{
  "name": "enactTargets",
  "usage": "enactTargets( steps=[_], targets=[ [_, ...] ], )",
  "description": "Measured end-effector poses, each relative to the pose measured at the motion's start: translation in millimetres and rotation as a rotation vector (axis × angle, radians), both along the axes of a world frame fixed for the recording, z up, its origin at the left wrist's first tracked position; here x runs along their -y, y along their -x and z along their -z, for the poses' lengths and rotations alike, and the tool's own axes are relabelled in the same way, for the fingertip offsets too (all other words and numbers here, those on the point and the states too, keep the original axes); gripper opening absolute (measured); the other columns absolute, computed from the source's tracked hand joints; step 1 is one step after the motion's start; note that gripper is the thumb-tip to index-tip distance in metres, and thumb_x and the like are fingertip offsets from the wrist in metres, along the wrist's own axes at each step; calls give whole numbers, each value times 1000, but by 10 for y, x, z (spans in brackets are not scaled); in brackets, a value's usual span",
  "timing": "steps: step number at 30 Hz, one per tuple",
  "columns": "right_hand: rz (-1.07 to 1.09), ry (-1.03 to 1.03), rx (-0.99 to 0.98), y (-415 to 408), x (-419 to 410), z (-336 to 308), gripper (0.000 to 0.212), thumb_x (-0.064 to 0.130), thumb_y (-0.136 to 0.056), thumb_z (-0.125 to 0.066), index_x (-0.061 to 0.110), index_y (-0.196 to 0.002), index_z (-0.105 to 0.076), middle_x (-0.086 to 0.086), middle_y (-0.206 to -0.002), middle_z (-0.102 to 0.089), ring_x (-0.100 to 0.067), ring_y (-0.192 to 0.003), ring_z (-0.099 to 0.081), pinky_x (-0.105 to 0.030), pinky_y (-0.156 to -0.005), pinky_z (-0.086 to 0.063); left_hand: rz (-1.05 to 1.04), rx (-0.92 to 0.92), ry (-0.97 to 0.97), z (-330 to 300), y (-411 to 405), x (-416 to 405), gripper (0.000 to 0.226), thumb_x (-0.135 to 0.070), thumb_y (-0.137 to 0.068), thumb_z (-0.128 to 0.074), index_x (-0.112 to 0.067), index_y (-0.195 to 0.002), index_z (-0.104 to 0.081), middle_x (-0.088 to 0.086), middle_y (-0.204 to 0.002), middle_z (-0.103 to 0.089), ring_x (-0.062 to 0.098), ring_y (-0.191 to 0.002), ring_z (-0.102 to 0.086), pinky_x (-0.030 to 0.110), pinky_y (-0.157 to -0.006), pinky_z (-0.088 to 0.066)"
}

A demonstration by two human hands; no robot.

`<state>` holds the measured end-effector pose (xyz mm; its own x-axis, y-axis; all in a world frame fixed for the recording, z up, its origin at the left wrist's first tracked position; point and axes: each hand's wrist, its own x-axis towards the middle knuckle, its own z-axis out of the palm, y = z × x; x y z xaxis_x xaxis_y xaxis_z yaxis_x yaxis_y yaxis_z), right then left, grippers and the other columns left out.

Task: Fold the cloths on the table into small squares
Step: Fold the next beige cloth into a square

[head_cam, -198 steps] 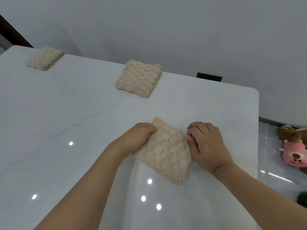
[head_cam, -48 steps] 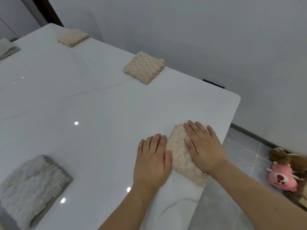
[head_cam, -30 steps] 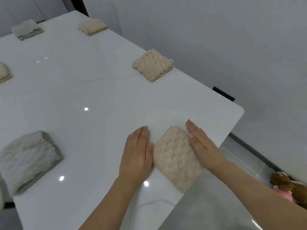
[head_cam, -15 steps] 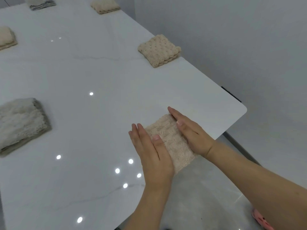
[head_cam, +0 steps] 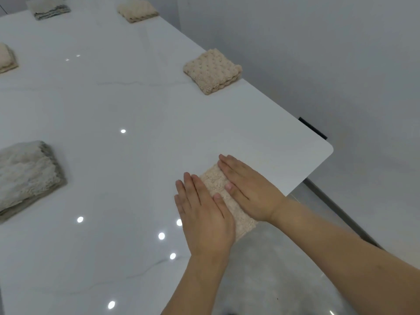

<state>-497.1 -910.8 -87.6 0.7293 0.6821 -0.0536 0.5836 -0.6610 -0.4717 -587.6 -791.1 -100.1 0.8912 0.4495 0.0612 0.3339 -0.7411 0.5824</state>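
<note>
Beige cloth (head_cam: 223, 196), folded small, near the right corner of a white table (head_cam: 127, 105), its near end just over the table's edge. Head view, looking down: left hand (head_cam: 204, 214) flat beside and partly on the cloth's left side, fingers straight and together, gripping nothing. Right hand (head_cam: 247, 189) flat on the cloth's right side, fingers extended, pressing rather than grasping. Only a narrow strip of cloth visible between the two hands.

Farther along the right edge, a second beige square (head_cam: 212, 71), folded thick. Far end: another beige square (head_cam: 137, 11) and a grey-edged one (head_cam: 48, 9). Left edge: a pale folded cloth (head_cam: 6, 57), partly cut off. Near left: a larger grey-white cloth (head_cam: 27, 176), folded but looser and bulkier than the rest.

Judged progress: nearly finished; no unfolded cloth in sight, current square likely only being flattened and squared, the grey-white one perhaps needing another fold.
</note>
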Motion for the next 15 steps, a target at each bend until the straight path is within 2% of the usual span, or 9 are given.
enactTargets(
  steps=[2,5,9,10,12,15],
  targets=[
    [21,102,82,-10,-12,26,60,42,-101,-10,15,-155,-10,3,-162,-1,-6,-148,6,-27,-120,7,10,-46,-91,37,13,-25,66,-36,-99,-16,-1,-155,-18,11,-164,-13,25,-153,-2,39,-123,4],
    [28,171,115,-26,-12,26,59,42,-102,-8,16,-155,-6,2,-163,2,-7,-148,6,-33,-121,4,-6,-79,-103,38,-2,-2,66,-36,-99,-18,1,-154,-20,14,-163,-17,28,-152,-8,41,-121,4],
    [93,217,145,28,-21,-18,59,41,-101,-7,16,-155,-11,2,-162,-5,-10,-149,-1,-33,-121,3,118,-152,-55,-75,8,-157,75,-45,-93,-3,-5,-157,-14,8,-165,-12,23,-153,-1,37,-122,9],
    [173,201,180,54,-26,-30,60,41,-101,-6,15,-154,-18,0,-161,-11,-13,-149,-7,-33,-121,2,156,-166,-36,-121,4,-256,78,-47,-91,1,-7,-157,-13,6,-165,-11,21,-153,0,36,-122,9],
    [474,80,261,168,-60,-84,58,37,-102,-12,9,-148,-33,-6,-158,-26,-18,-147,-19,-34,-121,-1,253,-163,0,-218,-51,-533,80,-50,-91,2,-9,-157,-13,4,-165,-12,19,-153,-1,34,-123,5],
    [918,-178,215,447,-177,-145,54,33,-102,-19,9,-148,-33,-2,-158,-24,-13,-147,-14,-31,-121,-1,561,-153,43,-291,-280,-980,67,-49,-102,-11,-12,-158,-11,3,-165,-11,13,-152,0,30,-123,2]
  ],
)
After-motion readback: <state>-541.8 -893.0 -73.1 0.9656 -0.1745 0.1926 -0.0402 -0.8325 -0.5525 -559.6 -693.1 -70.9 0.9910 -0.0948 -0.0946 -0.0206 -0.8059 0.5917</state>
